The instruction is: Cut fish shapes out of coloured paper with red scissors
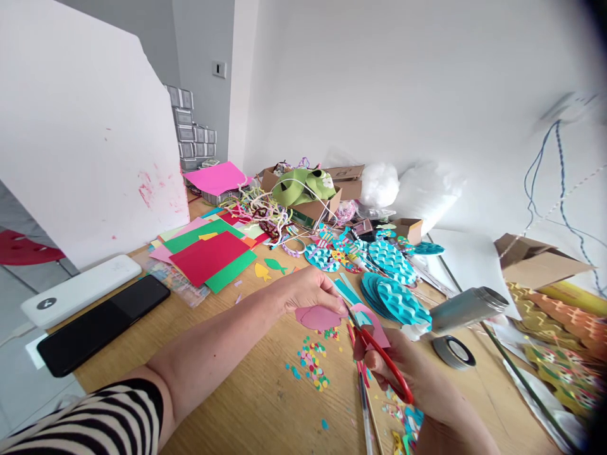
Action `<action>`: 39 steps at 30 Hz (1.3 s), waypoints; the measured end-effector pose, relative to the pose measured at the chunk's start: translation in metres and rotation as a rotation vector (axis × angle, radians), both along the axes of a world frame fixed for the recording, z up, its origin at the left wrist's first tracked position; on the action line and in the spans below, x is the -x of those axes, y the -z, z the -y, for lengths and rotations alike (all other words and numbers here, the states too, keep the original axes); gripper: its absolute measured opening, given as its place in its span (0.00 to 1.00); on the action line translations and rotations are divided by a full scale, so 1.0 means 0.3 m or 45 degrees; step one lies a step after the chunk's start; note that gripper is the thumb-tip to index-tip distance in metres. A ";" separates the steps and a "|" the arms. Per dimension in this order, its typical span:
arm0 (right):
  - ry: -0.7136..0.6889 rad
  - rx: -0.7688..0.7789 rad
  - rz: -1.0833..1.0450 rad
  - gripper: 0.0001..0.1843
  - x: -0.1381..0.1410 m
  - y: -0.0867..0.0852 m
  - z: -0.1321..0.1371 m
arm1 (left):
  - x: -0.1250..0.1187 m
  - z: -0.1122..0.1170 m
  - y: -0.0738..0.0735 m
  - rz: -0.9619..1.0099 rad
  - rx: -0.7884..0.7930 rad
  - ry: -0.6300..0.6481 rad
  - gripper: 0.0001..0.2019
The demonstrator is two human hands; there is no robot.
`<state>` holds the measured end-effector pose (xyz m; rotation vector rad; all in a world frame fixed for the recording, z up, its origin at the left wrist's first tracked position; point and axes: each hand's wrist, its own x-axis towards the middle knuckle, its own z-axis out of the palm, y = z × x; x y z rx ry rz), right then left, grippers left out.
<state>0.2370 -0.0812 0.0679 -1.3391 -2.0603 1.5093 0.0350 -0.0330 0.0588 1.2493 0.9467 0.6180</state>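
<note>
My left hand [315, 292] pinches a piece of pink paper [318, 318] with a curved outline above the wooden table. In my right hand [398, 357] are red-handled scissors [391, 370], their blades at the paper's right edge. A pink strip curls up beside the blades. Below my hands lie colourful paper dots [313, 363] in a loose patch. A pen-like stick and a thin wooden stick rest near my right hand. Beyond my left hand are a yellow paper fish [262, 272] and a green paper fish [275, 265].
Sheets of coloured paper [203, 258], a black phone [104, 322] and a white power bank [80, 291] lie left. To the right are turquoise wavy discs [396, 300], a metal bottle [469, 309] and a tape roll [454, 351]. Craft-filled boxes [317, 208] stand at the back.
</note>
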 end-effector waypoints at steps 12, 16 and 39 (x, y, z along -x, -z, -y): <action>0.018 -0.007 0.022 0.37 -0.021 0.011 -0.002 | 0.005 -0.017 0.026 0.025 -0.072 0.036 0.15; -0.010 0.001 0.049 0.37 -0.010 -0.010 0.007 | 0.003 -0.017 0.030 0.031 -0.107 0.071 0.15; -0.063 0.002 0.068 0.38 -0.012 -0.003 0.007 | 0.004 -0.022 0.037 0.016 -0.077 0.117 0.13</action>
